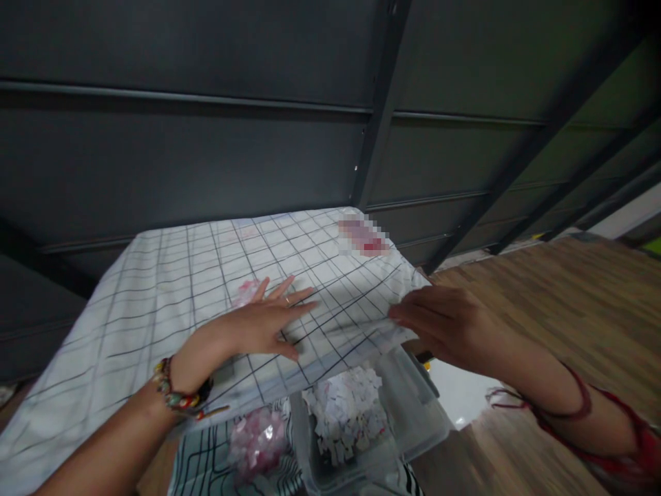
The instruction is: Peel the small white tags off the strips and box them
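Note:
A white tablecloth [170, 275] with dark grid lines covers the table. My left hand [263, 324] lies on it with the fingers spread, holding nothing. Partly behind those fingers is a small pink-and-white thing [242, 293], of a kind I cannot make out. At the cloth's near right edge, my right hand [447, 324] has its fingers pinched on the fabric. Below the edge, a clear plastic box [421, 413] holds many small white pieces [351, 410] that look like paper. Left of the box sits a shiny clear bag with pink contents [261, 437].
A dark panelled metal wall [206, 158] rises behind the table. Under the box and bag is a dark-and-white striped fabric [199, 455]. A blurred pinkish thing [364, 235] lies near the cloth's far right corner. Wood-look floor [568, 310] extends to the right.

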Available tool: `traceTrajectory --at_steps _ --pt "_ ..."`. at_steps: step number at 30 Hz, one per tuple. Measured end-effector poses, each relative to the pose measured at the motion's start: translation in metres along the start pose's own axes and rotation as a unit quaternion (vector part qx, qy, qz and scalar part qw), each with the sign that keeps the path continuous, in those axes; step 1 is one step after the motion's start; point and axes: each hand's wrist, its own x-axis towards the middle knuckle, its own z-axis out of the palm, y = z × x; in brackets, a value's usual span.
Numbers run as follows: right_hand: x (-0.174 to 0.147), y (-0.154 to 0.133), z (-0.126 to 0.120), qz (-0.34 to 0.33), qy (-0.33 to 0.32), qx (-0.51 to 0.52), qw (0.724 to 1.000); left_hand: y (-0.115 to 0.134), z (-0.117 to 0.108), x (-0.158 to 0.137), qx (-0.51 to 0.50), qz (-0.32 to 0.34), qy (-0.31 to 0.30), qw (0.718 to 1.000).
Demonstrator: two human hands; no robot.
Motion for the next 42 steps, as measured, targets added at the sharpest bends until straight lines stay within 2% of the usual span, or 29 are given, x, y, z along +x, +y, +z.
traceTrajectory --at_steps 3,6,10,13,16,22,32,38,42 --pt "0.034 0.008 0.018 0.066 -0.060 -0.020 0.996 -0.041 -0.001 -0.019 -0.008 -0.070 0.037 0.997" --pt "0.079 0.009 0.040 0.154 -0.177 -0.025 0.972 -0.083 0.006 -0.042 -0.016 -0.160 0.038 0.986" --pt "0.140 0.003 0.071 0.148 -0.187 -0.018 0.971 -0.116 0.025 -0.071 -0.046 -0.271 0.046 0.960" --pt "0.172 -0.004 0.092 0.128 -0.187 -0.007 0.974 -0.124 0.040 -0.085 -0.052 -0.316 0.064 0.945" --pt "0.189 -0.012 0.110 0.101 -0.187 0.006 0.977 -0.125 0.055 -0.091 -0.054 -0.339 0.074 0.936" --pt "0.185 -0.023 0.122 0.038 -0.192 0.039 0.980 -0.122 0.080 -0.094 -0.014 -0.340 0.133 0.931" --pt "0.154 -0.044 0.101 -0.060 -0.152 0.107 0.981 -0.121 0.087 -0.096 0.000 -0.322 0.174 0.931" --pt "0.154 -0.028 0.106 -0.058 -0.081 0.135 0.986 -0.119 0.087 -0.098 -0.010 -0.316 0.185 0.931" --pt "0.154 -0.021 0.120 -0.079 -0.083 0.152 0.982 -0.117 0.087 -0.097 -0.011 -0.324 0.184 0.928"
